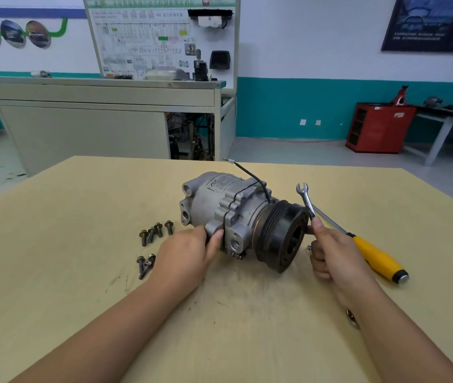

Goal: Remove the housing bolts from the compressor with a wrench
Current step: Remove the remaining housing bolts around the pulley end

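Note:
A grey metal compressor lies on its side on the tan table, its black pulley facing right and towards me. My left hand grips a mounting lug on the near side of the housing. My right hand holds a silver open-end wrench by its shaft, the jaw pointing up, just right of the pulley. Several loose bolts lie on the table left of my left hand, with a second small group of bolts nearer me.
A yellow-handled screwdriver lies on the table behind my right hand. A thin black wire rises from the compressor. A small metal part shows by my right forearm. Beyond the table stand a grey workbench and a red cabinet.

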A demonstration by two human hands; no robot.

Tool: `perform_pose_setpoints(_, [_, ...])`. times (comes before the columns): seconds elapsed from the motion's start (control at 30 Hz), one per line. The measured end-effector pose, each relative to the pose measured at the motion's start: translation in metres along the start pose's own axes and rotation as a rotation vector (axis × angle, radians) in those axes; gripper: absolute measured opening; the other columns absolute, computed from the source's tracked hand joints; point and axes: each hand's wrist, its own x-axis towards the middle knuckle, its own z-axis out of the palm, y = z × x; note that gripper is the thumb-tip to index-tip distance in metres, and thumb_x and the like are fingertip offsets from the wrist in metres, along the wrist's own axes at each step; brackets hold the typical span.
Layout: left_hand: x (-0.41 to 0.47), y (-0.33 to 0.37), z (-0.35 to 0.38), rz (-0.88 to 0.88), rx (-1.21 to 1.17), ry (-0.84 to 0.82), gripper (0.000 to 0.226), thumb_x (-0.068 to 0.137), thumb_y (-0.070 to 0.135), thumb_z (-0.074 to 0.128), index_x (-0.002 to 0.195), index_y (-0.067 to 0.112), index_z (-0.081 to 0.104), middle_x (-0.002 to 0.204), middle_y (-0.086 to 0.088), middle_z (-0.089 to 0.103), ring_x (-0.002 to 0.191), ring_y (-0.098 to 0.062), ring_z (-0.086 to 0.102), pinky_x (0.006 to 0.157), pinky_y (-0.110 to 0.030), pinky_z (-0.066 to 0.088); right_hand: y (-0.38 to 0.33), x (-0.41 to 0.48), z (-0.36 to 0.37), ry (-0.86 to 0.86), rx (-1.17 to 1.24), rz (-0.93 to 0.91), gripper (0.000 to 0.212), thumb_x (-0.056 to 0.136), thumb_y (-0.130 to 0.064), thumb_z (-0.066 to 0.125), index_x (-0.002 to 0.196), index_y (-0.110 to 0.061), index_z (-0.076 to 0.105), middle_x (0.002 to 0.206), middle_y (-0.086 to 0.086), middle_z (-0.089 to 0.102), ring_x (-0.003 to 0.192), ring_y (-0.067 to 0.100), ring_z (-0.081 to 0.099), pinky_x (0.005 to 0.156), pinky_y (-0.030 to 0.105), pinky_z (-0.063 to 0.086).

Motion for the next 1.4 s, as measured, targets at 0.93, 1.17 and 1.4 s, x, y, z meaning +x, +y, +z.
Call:
perform_pose_setpoints(0.93, [0.073, 0.038, -0.043, 0.176, 0.119, -0.031, 0.056, 0.092, 0.043, 0.042, 0.045, 0.014, 0.032, 0.042, -0.003, 0.031, 0.043, -0.017, 0.032, 0.044, -0.03, 0.015, 0.015, 0.003, -0.009, 0.265, -0.124, -0.048, 0.043, 0.094, -0.039, 0.048, 0.087, 0.003, 0.054, 0.044, -0.01, 0.026, 0.043, 0.01, 0.025, 0.052, 0.026, 0.02])
perform_pose_setpoints(1.17, [0.088, 0.029, -0.046, 0.167, 0.131, -0.092, 0.057, 0.095, 0.045, 0.039, 0.047, 0.013, 0.034, 0.044, -0.004, 0.032, 0.045, -0.02, 0.034, 0.045, -0.027, 0.018, 0.01, 0.002, -0.011, 0.348, 0.017, 0.082, 0.029, 0.098, -0.032, 0.041, 0.083, -0.019, 0.062, 0.036, -0.011, 0.027, 0.031, 0.005, 0.023, 0.044, 0.022, 0.019])
perform_pose_setpoints(1.4, [0.115, 0.039, -0.043, 0.168, 0.107, -0.11, 0.058, 0.095, 0.048, 0.04, 0.048, 0.013, 0.038, 0.045, -0.003, 0.035, 0.044, -0.018, 0.035, 0.044, -0.025, 0.019, 0.009, 0.003, -0.01, 0.342, 0.043, 0.104, 0.029, 0.099, -0.028, 0.042, 0.084, -0.016, 0.063, 0.038, -0.012, 0.025, 0.032, 0.005, 0.022, 0.037, 0.018, 0.019])
